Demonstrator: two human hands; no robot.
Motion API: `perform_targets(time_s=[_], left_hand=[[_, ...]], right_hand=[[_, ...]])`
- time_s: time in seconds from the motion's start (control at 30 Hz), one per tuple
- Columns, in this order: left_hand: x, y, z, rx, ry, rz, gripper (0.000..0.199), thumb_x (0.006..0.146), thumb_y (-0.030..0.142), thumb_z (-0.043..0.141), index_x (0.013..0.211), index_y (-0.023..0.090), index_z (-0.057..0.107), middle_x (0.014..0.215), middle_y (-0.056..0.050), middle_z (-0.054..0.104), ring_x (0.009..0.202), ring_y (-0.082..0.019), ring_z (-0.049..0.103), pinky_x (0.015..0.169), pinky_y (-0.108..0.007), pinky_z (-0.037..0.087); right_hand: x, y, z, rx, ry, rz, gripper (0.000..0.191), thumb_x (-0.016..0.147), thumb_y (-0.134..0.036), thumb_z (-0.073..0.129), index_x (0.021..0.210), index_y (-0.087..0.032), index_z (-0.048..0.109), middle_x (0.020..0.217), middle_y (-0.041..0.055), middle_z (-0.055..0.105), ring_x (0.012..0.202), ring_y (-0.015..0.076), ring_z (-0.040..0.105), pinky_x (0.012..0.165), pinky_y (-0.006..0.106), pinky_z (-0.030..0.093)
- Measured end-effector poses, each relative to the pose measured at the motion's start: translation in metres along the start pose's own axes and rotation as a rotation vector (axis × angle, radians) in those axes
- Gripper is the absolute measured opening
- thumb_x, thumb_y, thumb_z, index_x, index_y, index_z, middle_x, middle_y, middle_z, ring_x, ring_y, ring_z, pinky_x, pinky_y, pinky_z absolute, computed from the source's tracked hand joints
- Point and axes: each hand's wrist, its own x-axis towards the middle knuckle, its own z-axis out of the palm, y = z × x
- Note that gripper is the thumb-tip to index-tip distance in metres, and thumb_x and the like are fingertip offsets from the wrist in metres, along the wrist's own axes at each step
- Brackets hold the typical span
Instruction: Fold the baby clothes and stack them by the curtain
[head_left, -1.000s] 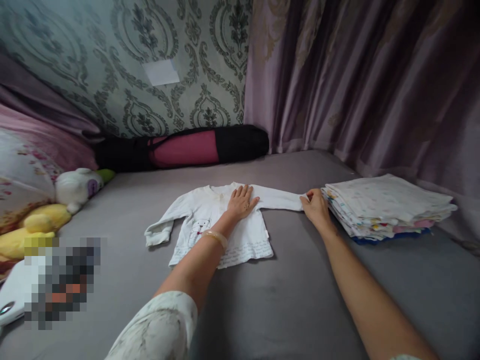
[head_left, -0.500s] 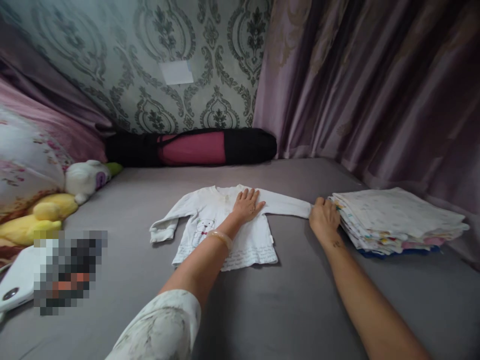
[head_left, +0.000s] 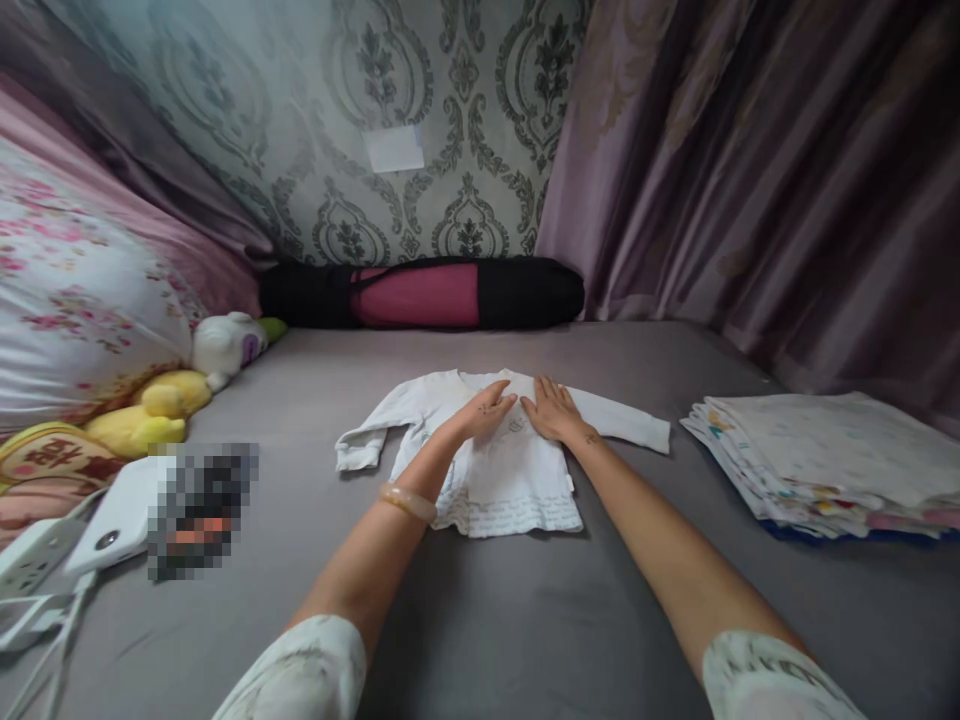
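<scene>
A small white long-sleeved shirt (head_left: 517,480) lies spread on the grey bed sheet, with printed lettering along its hem. Its right-hand sleeve stretches out flat, while the left-hand one bends downward. My left hand (head_left: 484,410) is on the upper middle of the shirt, fingers extended and holding nothing. Just beside it, my right hand (head_left: 553,408) rests flat near the right shoulder, its fingers spread. The two thumbs are close together. Part of the shirt's front is hidden by my left hand and forearm.
A stack of folded cloths (head_left: 847,450) sits at the right. A black and pink rolled bag (head_left: 412,295) lies along the wall. On the left are a floral pillow (head_left: 82,290), plush toys (head_left: 225,345), a white device (head_left: 124,510), a power strip (head_left: 34,555) and a blurred item.
My right hand has left the sleeve's cuff and come inward onto the shirt's right shoulder, opening out. My left hand has shifted slightly over the chest. The view has turned a little left.
</scene>
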Motion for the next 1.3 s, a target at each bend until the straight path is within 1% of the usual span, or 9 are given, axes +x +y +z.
perform_targets(time_s=[0.07, 0.17, 0.33, 0.43, 0.67, 0.9, 1.0, 1.1, 1.3], left_hand=[[-0.026, -0.008, -0.014, -0.073, -0.024, -0.053, 0.056, 0.095, 0.042, 0.039, 0.143, 0.014, 0.039, 0.143, -0.012, 0.049, 0.121, -0.023, 0.056, 0.098, -0.031, 0.047], [-0.060, -0.023, -0.034, -0.060, 0.085, -0.115, 0.053, 0.091, 0.039, 0.046, 0.139, 0.016, 0.045, 0.140, -0.012, 0.053, 0.115, -0.024, 0.059, 0.094, -0.032, 0.049], [-0.097, -0.057, -0.054, 0.079, 0.597, -0.273, 0.043, 0.089, 0.034, 0.046, 0.126, 0.015, 0.055, 0.124, -0.013, 0.063, 0.101, -0.025, 0.064, 0.095, -0.039, 0.047], [-0.111, -0.075, -0.060, 0.165, 0.752, -0.419, 0.041, 0.085, 0.030, 0.049, 0.120, 0.012, 0.058, 0.119, -0.017, 0.064, 0.109, -0.029, 0.060, 0.097, -0.042, 0.045], [-0.132, -0.107, -0.080, 0.094, 0.772, -0.608, 0.047, 0.081, 0.040, 0.056, 0.122, 0.017, 0.056, 0.125, -0.015, 0.061, 0.115, -0.030, 0.057, 0.096, -0.041, 0.044], [-0.148, -0.137, -0.091, -0.186, 0.595, -0.713, 0.076, 0.066, 0.060, 0.068, 0.123, 0.012, 0.053, 0.115, -0.017, 0.062, 0.106, -0.028, 0.060, 0.083, -0.032, 0.047], [-0.151, -0.136, -0.094, -0.177, 0.532, -0.726, 0.073, 0.059, 0.060, 0.073, 0.114, 0.014, 0.058, 0.104, -0.013, 0.065, 0.098, -0.028, 0.062, 0.074, -0.030, 0.047], [-0.155, -0.130, -0.099, -0.164, 0.484, -0.733, 0.064, 0.058, 0.054, 0.076, 0.106, 0.015, 0.061, 0.099, -0.010, 0.065, 0.091, -0.025, 0.062, 0.067, -0.027, 0.045], [-0.162, -0.112, -0.108, -0.225, 0.391, -0.782, 0.036, 0.061, 0.038, 0.074, 0.087, 0.017, 0.061, 0.073, -0.001, 0.062, 0.067, -0.017, 0.058, 0.054, -0.024, 0.039]], right_hand=[[0.002, 0.004, 0.004, -0.009, -0.004, 0.013, 0.068, 0.099, -0.046, 0.021, 0.150, -0.001, 0.022, 0.158, 0.0187, 0.018, 0.146, 0.0276, 0.015, 0.117, 0.042, 0.012], [0.004, 0.006, 0.004, -0.036, -0.039, 0.017, 0.069, 0.099, -0.046, 0.020, 0.151, -0.001, 0.019, 0.158, 0.0178, 0.017, 0.146, 0.0272, 0.015, 0.117, 0.041, 0.012], [0.011, -0.024, -0.005, -0.159, 0.007, 0.069, 0.066, 0.098, -0.041, 0.025, 0.147, 0.002, 0.029, 0.157, 0.0193, 0.019, 0.146, 0.0290, 0.012, 0.117, 0.045, 0.005], [0.019, -0.051, -0.002, -0.106, 0.006, -0.022, 0.066, 0.099, -0.042, 0.022, 0.149, 0.001, 0.026, 0.157, 0.0175, 0.021, 0.145, 0.0270, 0.015, 0.117, 0.042, 0.008], [0.031, -0.066, 0.020, -0.045, 0.035, -0.024, 0.069, 0.099, -0.047, 0.017, 0.150, -0.001, 0.023, 0.158, 0.0151, 0.020, 0.146, 0.0251, 0.013, 0.117, 0.039, 0.010], [0.034, -0.078, 0.007, -0.042, 0.008, 0.012, 0.066, 0.098, -0.044, 0.022, 0.148, -0.001, 0.028, 0.157, 0.0175, 0.023, 0.145, 0.0273, 0.018, 0.116, 0.042, 0.013], [0.034, -0.106, 0.004, -0.033, 0.072, -0.135, 0.060, 0.099, -0.037, 0.021, 0.149, -0.004, 0.029, 0.157, 0.0147, 0.023, 0.146, 0.0253, 0.015, 0.117, 0.041, 0.009], [0.038, -0.134, 0.010, 0.006, -0.020, -0.312, 0.059, 0.099, -0.035, 0.022, 0.150, -0.005, 0.027, 0.158, 0.0121, 0.023, 0.146, 0.0225, 0.015, 0.118, 0.037, 0.008], [0.049, -0.159, 0.027, 0.039, -0.052, -0.247, 0.064, 0.099, -0.041, 0.020, 0.150, -0.002, 0.025, 0.158, 0.0139, 0.022, 0.146, 0.0245, 0.014, 0.117, 0.038, 0.011]])
